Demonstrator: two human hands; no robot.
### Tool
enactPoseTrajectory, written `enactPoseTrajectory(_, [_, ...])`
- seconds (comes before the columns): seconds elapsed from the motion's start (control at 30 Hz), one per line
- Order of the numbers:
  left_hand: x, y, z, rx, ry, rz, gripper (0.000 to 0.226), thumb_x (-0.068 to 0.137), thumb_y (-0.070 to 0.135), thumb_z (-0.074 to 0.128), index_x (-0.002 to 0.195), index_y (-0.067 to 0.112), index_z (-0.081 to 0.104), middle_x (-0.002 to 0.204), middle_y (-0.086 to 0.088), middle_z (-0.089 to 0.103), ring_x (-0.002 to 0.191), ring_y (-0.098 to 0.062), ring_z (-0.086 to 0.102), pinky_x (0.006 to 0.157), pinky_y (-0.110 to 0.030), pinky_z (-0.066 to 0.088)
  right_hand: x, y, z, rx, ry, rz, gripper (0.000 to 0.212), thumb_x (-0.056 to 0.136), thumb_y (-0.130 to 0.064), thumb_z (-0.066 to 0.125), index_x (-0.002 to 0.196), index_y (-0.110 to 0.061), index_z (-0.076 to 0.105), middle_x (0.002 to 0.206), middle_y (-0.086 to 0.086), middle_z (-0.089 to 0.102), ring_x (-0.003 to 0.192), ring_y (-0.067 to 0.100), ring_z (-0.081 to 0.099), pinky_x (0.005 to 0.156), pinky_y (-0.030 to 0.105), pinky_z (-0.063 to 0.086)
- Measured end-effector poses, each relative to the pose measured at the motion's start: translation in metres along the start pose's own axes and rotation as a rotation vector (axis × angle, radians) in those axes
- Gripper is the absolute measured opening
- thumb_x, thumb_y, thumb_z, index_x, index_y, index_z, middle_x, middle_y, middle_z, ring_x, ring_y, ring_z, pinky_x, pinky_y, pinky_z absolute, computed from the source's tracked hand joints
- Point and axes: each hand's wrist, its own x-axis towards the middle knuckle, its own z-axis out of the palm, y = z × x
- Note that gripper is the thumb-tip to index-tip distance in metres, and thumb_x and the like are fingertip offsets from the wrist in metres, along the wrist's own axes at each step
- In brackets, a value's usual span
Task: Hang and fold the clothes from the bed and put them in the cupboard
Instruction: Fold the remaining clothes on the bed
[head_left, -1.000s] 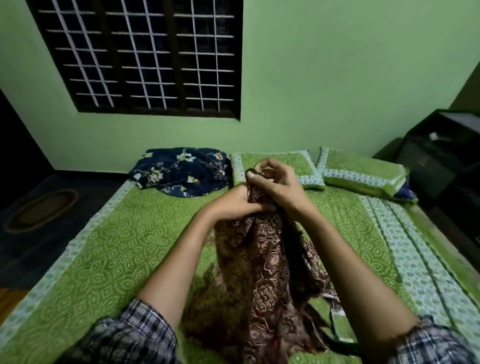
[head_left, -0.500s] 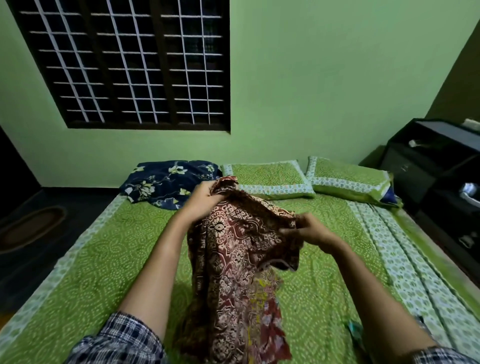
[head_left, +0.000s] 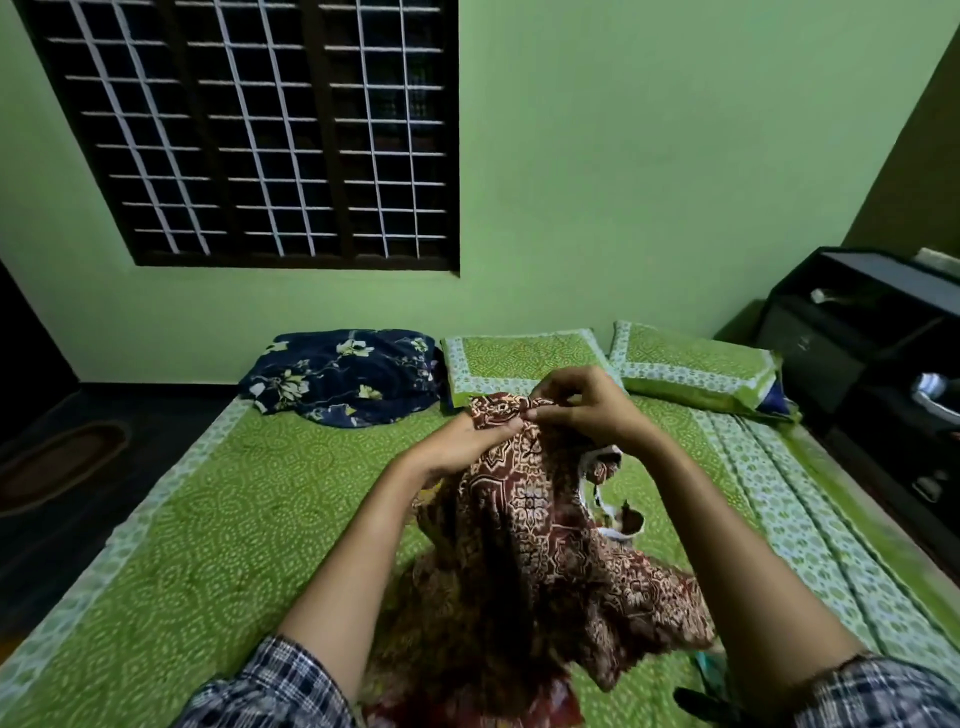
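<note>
In the head view, both hands are raised over the middle of the bed (head_left: 208, 519), holding a maroon printed garment (head_left: 530, 519) by its top edge. The left hand (head_left: 470, 441) grips a bunch of cloth, the right hand (head_left: 587, 410) pinches the edge just beside it, and the rest hangs to the sheet. This looks like finding the corners before folding; next the hands should part along the edge to spread it. No writing is readable.
</note>
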Motion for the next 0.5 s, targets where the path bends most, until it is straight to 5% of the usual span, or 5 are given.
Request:
enactPoseTrajectory(0.1, [-0.011, 0.012, 0.001, -0.146, 0.015, -0.031, 0.118, 0.053, 0.086, 0.056, 0.145, 0.018, 0.029, 0.154, -0.010, 0.024, 0.139, -0.028, 0.028, 0.113, -0.050, 0.026, -0.011, 0.022, 0.001, 0.006, 0.050, 0.151, 0.022, 0.083, -0.025, 0.070, 0.094, -0.006, 0.067, 0.092, 0.012, 0.069, 0.091, 0.028, 0.066, 0.079, 0.044, 0.054])
enactPoseTrajectory(0.2, [-0.023, 0.031, 0.004, -0.261, 0.042, 0.068, 0.076, 0.085, 0.061, 0.034, 0.146, 0.019, 0.019, 0.157, -0.004, 0.008, 0.143, -0.023, 0.012, 0.092, -0.018, 0.045, -0.029, 0.026, 0.006, 0.224, -0.022, 0.255, 0.040, 0.089, -0.051, 0.054, 0.106, -0.016, 0.062, 0.109, 0.013, 0.065, 0.103, 0.032, 0.061, 0.086, 0.047, 0.051])
enactPoseTrajectory(0.33, [-0.032, 0.044, 0.004, -0.472, 0.106, 0.121, 0.064, 0.095, 0.054, 0.022, 0.148, 0.018, 0.014, 0.157, -0.001, 0.006, 0.144, -0.020, 0.009, 0.117, -0.047, 0.010, -0.049, 0.031, 0.015, 0.474, -0.145, 0.528, 0.072, 0.088, -0.067, 0.018, 0.139, -0.020, 0.037, 0.134, 0.000, 0.042, 0.123, 0.021, 0.043, 0.102, 0.044, 0.035])
enactPoseTrajectory(0.43, [-0.034, 0.047, 0.000, -0.556, 0.123, 0.153, 0.064, 0.093, 0.057, 0.025, 0.144, 0.018, 0.022, 0.152, 0.004, 0.022, 0.136, -0.013, 0.028, 0.114, -0.034, 0.023, -0.064, 0.029, 0.020, 0.622, -0.266, 0.542, 0.097, 0.073, -0.078, 0.038, 0.146, -0.016, 0.024, 0.153, 0.013, 0.022, 0.138, 0.033, 0.027, 0.110, 0.049, 0.026])
enactPoseTrajectory(0.5, [-0.036, 0.047, -0.002, -0.584, 0.112, 0.162, 0.056, 0.098, 0.048, 0.019, 0.142, 0.015, 0.027, 0.149, 0.001, 0.029, 0.133, -0.015, 0.034, 0.110, -0.030, 0.029, -0.069, 0.022, 0.017, 0.560, -0.338, 0.513, 0.093, 0.071, -0.056, 0.070, 0.142, -0.014, 0.026, 0.141, 0.007, 0.036, 0.127, 0.026, 0.039, 0.103, 0.032, 0.039])
